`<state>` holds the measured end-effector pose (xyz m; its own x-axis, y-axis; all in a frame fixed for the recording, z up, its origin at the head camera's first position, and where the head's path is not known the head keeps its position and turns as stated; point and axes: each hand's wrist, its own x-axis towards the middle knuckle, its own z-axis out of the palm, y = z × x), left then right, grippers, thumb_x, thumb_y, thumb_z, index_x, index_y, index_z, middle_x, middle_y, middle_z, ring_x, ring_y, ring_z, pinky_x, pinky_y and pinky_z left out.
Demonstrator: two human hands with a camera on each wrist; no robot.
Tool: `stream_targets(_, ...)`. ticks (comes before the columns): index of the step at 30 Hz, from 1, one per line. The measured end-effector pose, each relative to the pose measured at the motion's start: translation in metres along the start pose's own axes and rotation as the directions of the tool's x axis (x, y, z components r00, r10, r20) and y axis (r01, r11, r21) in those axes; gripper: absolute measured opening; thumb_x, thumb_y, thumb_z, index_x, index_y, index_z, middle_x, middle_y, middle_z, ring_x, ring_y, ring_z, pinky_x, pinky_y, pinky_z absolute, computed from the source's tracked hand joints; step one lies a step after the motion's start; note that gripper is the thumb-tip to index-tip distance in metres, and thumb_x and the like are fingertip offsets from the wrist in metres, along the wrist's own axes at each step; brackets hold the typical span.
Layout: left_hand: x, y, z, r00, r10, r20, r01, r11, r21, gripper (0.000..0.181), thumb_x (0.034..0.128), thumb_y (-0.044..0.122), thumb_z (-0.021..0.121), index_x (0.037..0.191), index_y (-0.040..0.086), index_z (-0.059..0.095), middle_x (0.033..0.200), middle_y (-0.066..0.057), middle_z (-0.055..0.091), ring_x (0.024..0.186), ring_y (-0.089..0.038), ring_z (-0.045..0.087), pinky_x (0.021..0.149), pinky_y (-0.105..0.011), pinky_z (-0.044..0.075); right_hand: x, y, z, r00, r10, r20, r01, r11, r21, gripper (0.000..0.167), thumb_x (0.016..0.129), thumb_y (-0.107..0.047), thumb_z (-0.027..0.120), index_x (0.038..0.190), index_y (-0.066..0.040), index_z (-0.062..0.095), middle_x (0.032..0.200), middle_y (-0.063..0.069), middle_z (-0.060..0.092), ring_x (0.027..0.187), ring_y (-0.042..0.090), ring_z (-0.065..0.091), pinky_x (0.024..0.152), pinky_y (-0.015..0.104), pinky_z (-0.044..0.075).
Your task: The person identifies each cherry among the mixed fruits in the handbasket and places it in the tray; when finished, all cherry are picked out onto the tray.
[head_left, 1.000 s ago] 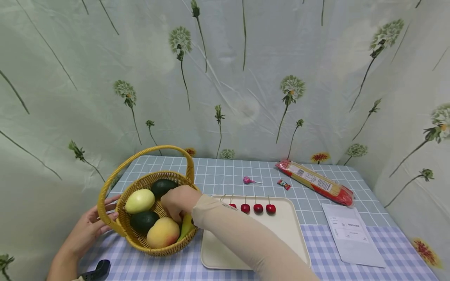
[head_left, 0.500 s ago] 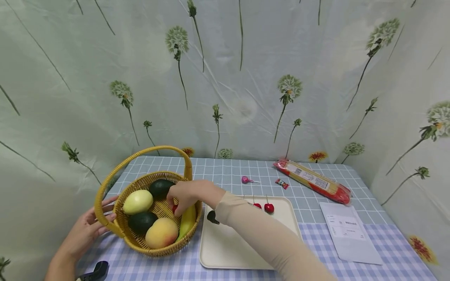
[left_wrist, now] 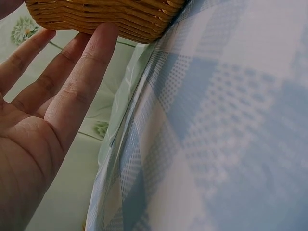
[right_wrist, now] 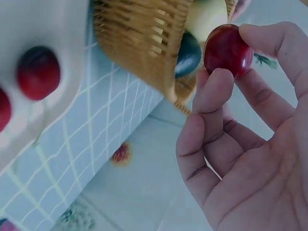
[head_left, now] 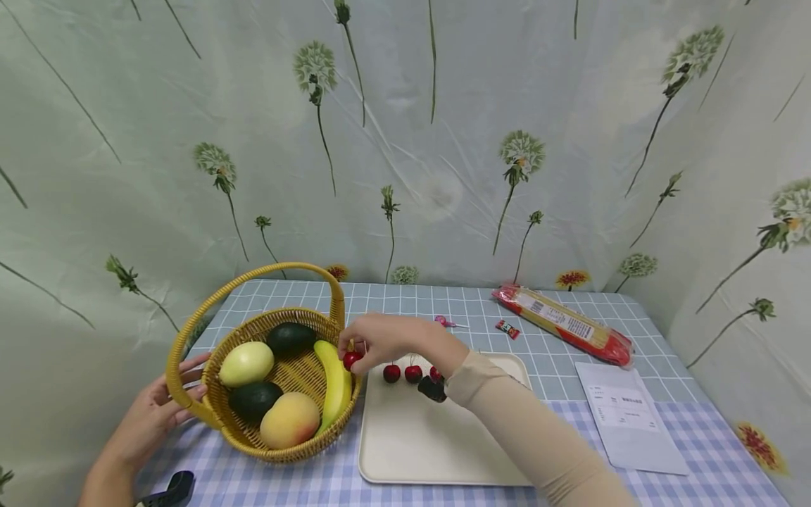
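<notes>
Between thumb and fingertips, my right hand (head_left: 393, 345) pinches a red cherry (head_left: 352, 360) at the right rim of the wicker basket (head_left: 285, 455). The right wrist view shows the cherry (right_wrist: 228, 50) close up, the basket behind it. In the basket lie a banana (head_left: 336, 384), a peach (head_left: 289, 420), a pale yellow oval fruit (head_left: 247, 364) and two dark green oval fruits, one at the back (head_left: 291, 339) and one in front (head_left: 255, 401). My left hand (head_left: 155, 408) touches the basket's left side with extended fingers; the left wrist view shows the fingertips (left_wrist: 106, 33) against the weave.
Right of the basket lies a cream tray (head_left: 418, 451) with several cherries (head_left: 391, 373), partly hidden by my right arm. Behind it are a lollipop (head_left: 443, 321) and a small wrapped candy (head_left: 507, 329). A noodle packet (head_left: 564, 324) and a grey-white envelope (head_left: 630, 419) lie at the right.
My right hand has risen out of the basket and moved right, carrying the cherry. The banana and several tray cherries are uncovered. My left hand keeps its place.
</notes>
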<state>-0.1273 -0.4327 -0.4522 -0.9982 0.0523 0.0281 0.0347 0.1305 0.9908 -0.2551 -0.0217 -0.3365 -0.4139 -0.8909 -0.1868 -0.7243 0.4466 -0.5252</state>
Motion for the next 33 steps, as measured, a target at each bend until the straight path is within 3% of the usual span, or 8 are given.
stream_targets(7, -0.001, 0.0, 0.001, 1.0, 0.016, 0.008, -0.016, 1.0, -0.01, 0.052, 0.1105, 0.002, 0.054, 0.158, 0.023, 0.054, 0.123, 0.02, 0.071, 0.108, -0.001, 0.073, 0.082, -0.026, 0.066, -0.049, 0.029, 0.002, 0.994, 0.063, -0.087, -0.059, 0.997, 0.048, 0.024, 0.096, -0.015, 0.073, 0.12, -0.016, 0.076, 0.094, -0.006, 0.069, 0.085, 0.011, 0.063, 0.079, 0.023, 0.055)
stream_targets(13, -0.001, 0.001, 0.002, 1.0, 0.017, 0.003, -0.017, 1.0, -0.014, 0.052, 0.1105, 0.003, 0.054, 0.158, 0.022, 0.053, 0.124, 0.02, 0.07, 0.108, 0.0, 0.073, 0.082, -0.025, 0.066, -0.098, 0.051, 0.001, 0.97, 0.184, -0.158, -0.166, 0.978, 0.123, 0.028, 0.096, -0.016, 0.073, 0.124, -0.016, 0.076, 0.103, -0.005, 0.07, 0.087, 0.014, 0.063, 0.075, 0.028, 0.056)
stream_targets(19, 0.0, 0.0, 0.002, 1.0, 0.004, -0.006, -0.004, 1.0, -0.016, 0.051, 0.1104, 0.004, 0.055, 0.158, 0.022, 0.053, 0.123, 0.02, 0.071, 0.108, 0.0, 0.072, 0.082, -0.025, 0.066, -0.146, 0.071, 0.007, 0.926, 0.313, -0.213, -0.284, 0.946, 0.158, 0.028, 0.096, -0.015, 0.076, 0.124, -0.012, 0.076, 0.102, -0.002, 0.071, 0.086, 0.015, 0.062, 0.071, 0.027, 0.057)
stream_targets(28, 0.0, 0.0, 0.002, 1.0, 0.021, 0.01, -0.02, 0.999, -0.041, 0.052, 0.1105, 0.001, 0.053, 0.158, 0.021, 0.053, 0.125, 0.019, 0.07, 0.109, 0.0, 0.072, 0.083, -0.025, 0.066, -0.198, 0.101, 0.034, 0.83, 0.504, -0.24, -0.468, 0.862, 0.194, 0.028, 0.092, -0.016, 0.082, 0.119, -0.012, 0.079, 0.093, -0.003, 0.069, 0.087, 0.015, 0.06, 0.073, 0.025, 0.056)
stream_targets(33, 0.0, -0.002, 0.001, 0.999, 0.036, 0.011, -0.035, 0.998, -0.061, 0.052, 0.1104, -0.001, 0.052, 0.156, 0.024, 0.056, 0.125, 0.018, 0.07, 0.109, 0.0, 0.072, 0.082, -0.025, 0.066, -0.21, 0.11, 0.045, 0.812, 0.533, -0.237, -0.486, 0.843, 0.23, 0.025, 0.091, -0.015, 0.084, 0.115, -0.013, 0.079, 0.09, -0.002, 0.066, 0.085, 0.016, 0.058, 0.07, 0.024, 0.053)
